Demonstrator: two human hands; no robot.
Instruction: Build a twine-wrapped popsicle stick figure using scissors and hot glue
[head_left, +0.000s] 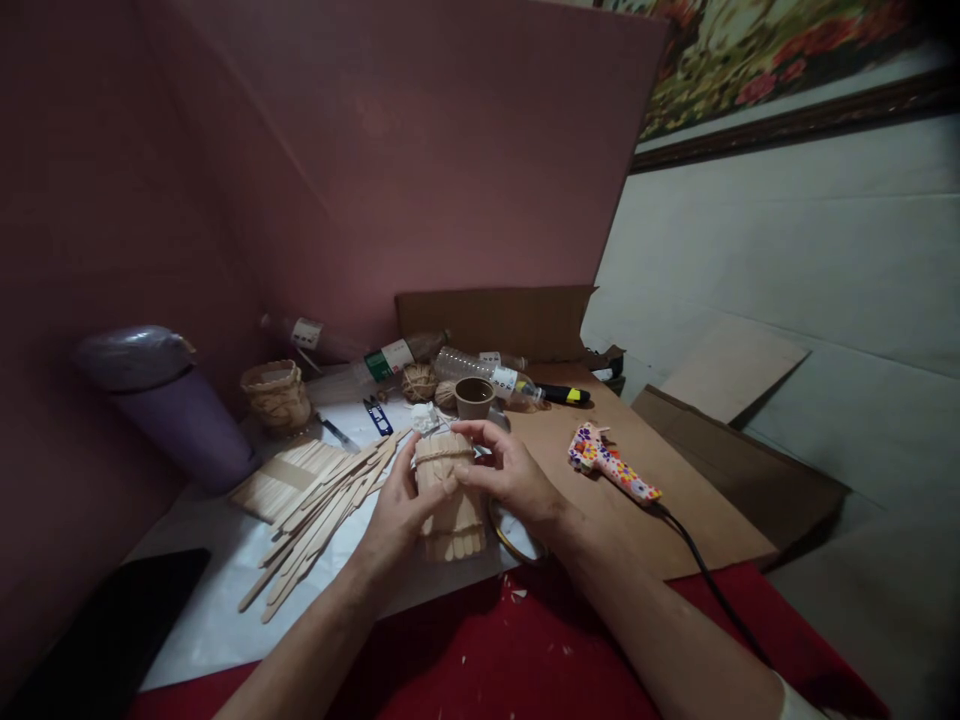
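Between my two hands is a small craft-stick holder [450,512], made of pale wooden sticks set side by side, with twine [446,453] tied round its upper part and another band near its lower end. My left hand [401,497] grips its left side, thumb on the front. From the right, my right hand [517,475] holds it, thumb pressed near the twine and index finger at the top edge. Just behind it stand a brown cup [475,400] and a crumpled white piece [424,417]. A round, gold-rimmed item [517,540] is partly hidden beneath my right hand.
Loose craft sticks [322,520] and a bundle [289,478] lie left, near a cutter [339,433], thread snips [377,415] and a twine-wrapped pot [276,398]. Plastic bottles [472,368] and twine balls [418,382] lie behind. A flowered glue gun [611,463] with a cord rests on cardboard [555,440] at right.
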